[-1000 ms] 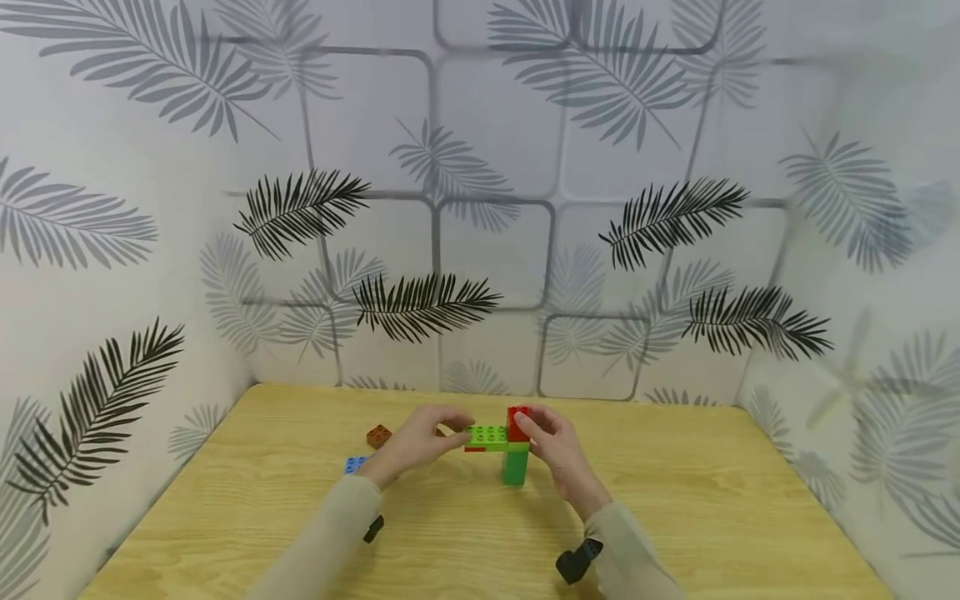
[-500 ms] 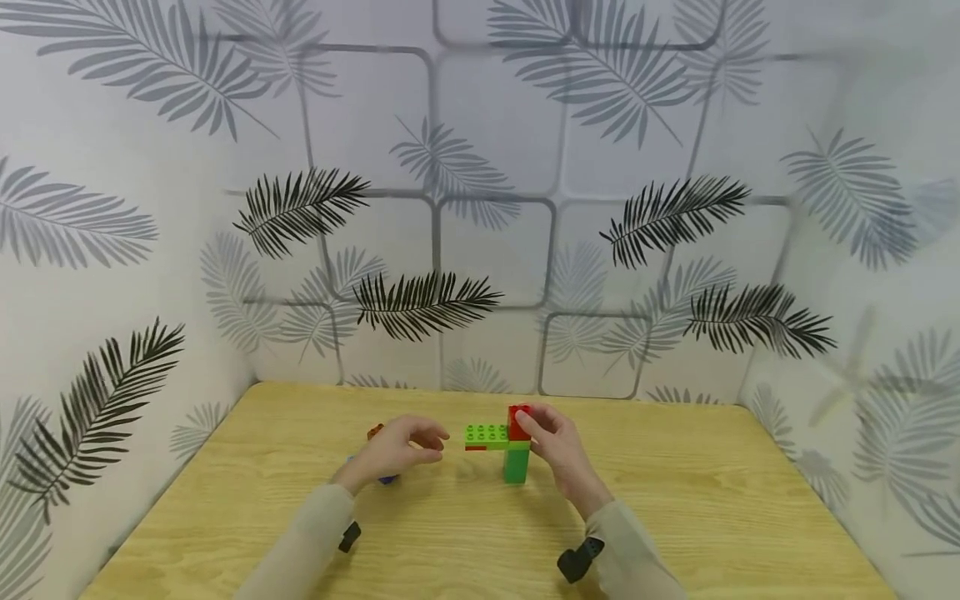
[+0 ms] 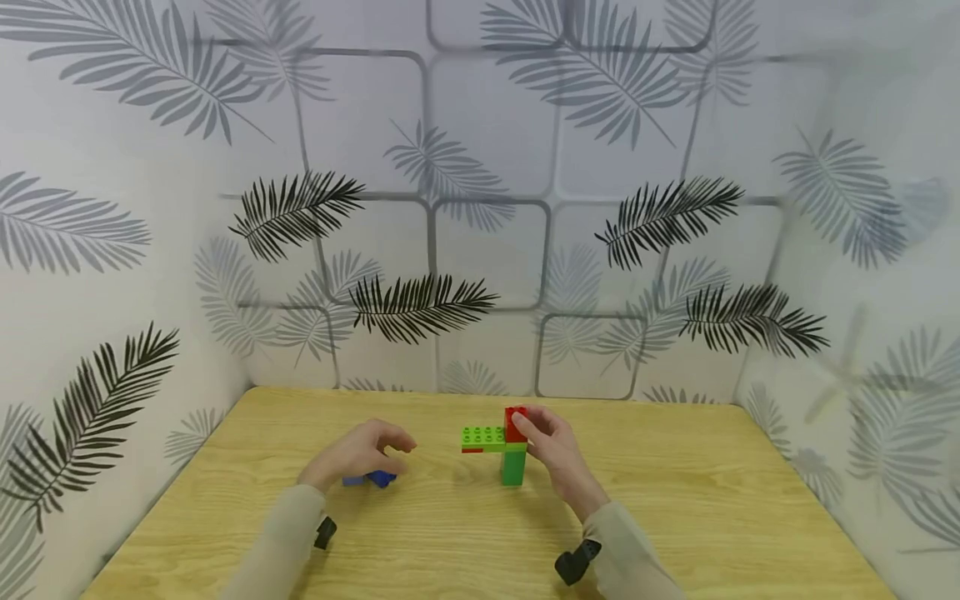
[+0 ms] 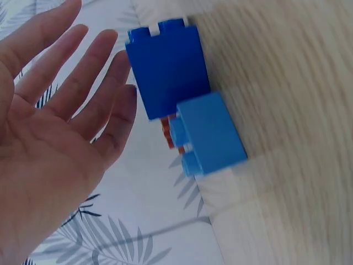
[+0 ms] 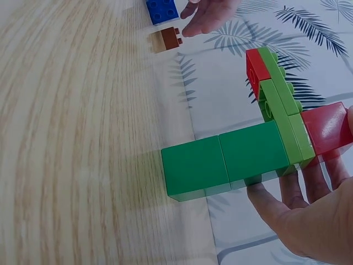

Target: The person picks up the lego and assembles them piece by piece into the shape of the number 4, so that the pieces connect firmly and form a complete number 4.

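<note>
Green building bricks (image 5: 223, 160) form a short column standing on the table. Light green plates (image 3: 483, 437) cross its top and stick out to the left, with a red piece (image 5: 257, 72) under the far end. A red brick (image 3: 515, 426) sits on top above the column. My right hand (image 3: 557, 454) holds this red brick between thumb and fingers. My left hand (image 3: 358, 454) hovers with loosely bent, spread fingers at a dark blue brick (image 4: 168, 72) and a light blue brick (image 4: 214, 135), holding nothing.
An orange-brown brick (image 5: 165, 40) lies near the blue ones, mostly hidden behind them in the left wrist view. A patterned wall (image 3: 495, 350) rises behind the wooden table (image 3: 450, 542).
My left hand has moved away from the light green plates, leftward to the blue bricks. My right hand stays on the red brick, and the structure stands as before.
</note>
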Motion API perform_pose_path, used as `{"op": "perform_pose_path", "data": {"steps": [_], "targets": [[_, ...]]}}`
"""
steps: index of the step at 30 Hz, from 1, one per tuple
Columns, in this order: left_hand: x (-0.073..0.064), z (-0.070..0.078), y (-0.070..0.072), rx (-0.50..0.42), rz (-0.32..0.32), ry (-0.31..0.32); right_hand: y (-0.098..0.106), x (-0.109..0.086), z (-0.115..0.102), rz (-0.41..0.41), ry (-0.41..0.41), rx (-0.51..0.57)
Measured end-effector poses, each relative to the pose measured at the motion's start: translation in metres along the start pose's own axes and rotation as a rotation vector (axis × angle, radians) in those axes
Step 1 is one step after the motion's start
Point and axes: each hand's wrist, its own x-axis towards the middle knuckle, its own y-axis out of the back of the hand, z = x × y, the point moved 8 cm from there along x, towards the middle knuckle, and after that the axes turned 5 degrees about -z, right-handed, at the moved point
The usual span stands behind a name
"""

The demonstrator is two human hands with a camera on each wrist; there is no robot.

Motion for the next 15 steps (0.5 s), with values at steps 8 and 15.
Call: {"op": "perform_pose_path", "data": {"steps": [8, 15], "targets": [[-0.007, -0.005, 0.004, 0.055, -0.051, -0.001, 0.0, 0.0, -0.001, -0.001, -0.014, -0.012], [-0.007, -0.013, -0.001, 0.115, -0.074, 0.025, 0.0, -0.002, -0.002, 0.002, -0.024, -0.011]]}}
